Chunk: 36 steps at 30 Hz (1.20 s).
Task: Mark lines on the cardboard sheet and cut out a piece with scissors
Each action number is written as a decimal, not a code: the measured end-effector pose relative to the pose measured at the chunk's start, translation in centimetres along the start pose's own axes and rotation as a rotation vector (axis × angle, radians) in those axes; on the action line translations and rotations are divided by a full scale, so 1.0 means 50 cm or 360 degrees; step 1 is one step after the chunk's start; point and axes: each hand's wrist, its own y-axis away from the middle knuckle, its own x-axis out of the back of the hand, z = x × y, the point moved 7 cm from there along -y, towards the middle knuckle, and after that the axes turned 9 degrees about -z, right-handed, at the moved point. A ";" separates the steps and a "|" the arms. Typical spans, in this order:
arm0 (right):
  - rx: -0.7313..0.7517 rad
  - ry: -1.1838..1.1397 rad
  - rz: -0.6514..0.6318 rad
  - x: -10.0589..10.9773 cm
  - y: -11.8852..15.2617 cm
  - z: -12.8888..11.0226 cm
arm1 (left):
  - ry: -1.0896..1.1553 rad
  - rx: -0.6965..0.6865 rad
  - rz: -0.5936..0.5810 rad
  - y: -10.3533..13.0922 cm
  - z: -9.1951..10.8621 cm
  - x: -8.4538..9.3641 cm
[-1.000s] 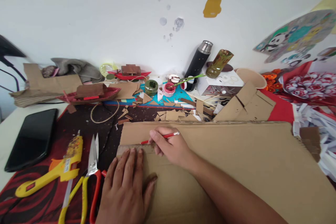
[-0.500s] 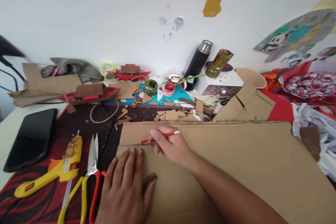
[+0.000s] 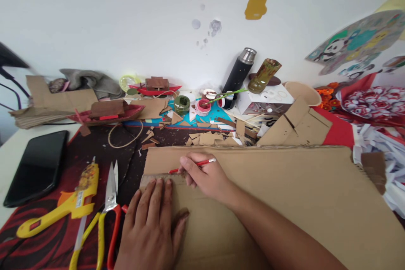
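Observation:
A large sheet of brown cardboard [image 3: 284,194] lies flat in front of me. My left hand [image 3: 150,223] rests on its left part, palm down, fingers stretched out. Beneath the fingertips is a thin see-through strip [image 3: 181,179] that looks like a ruler, lying across the cardboard. My right hand [image 3: 202,175] grips a red pencil [image 3: 205,162] with a white end. The pencil's tip meets the cardboard just above the strip, to the right of my left fingertips.
Scissors [image 3: 110,202], a yellow glue gun [image 3: 79,202] and a black phone [image 3: 38,168] lie to the left. Behind the cardboard are cardboard scraps [image 3: 209,138], paint pots [image 3: 182,104], two model boats [image 3: 110,112] and a black flask [image 3: 238,69]. Paper flowers [image 3: 376,101] stand at the right.
My right hand and the pencil have shifted very slightly to the left. The left hand stays in the same place on the cardboard.

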 end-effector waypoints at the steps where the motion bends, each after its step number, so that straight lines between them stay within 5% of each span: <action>1: 0.0003 -0.0004 0.0000 0.000 0.000 0.000 | -0.0001 0.0001 0.0003 0.001 0.000 0.000; 36: 0.0017 -0.0012 0.0000 0.000 0.001 0.000 | 0.0026 -0.0011 -0.0007 0.002 0.001 0.002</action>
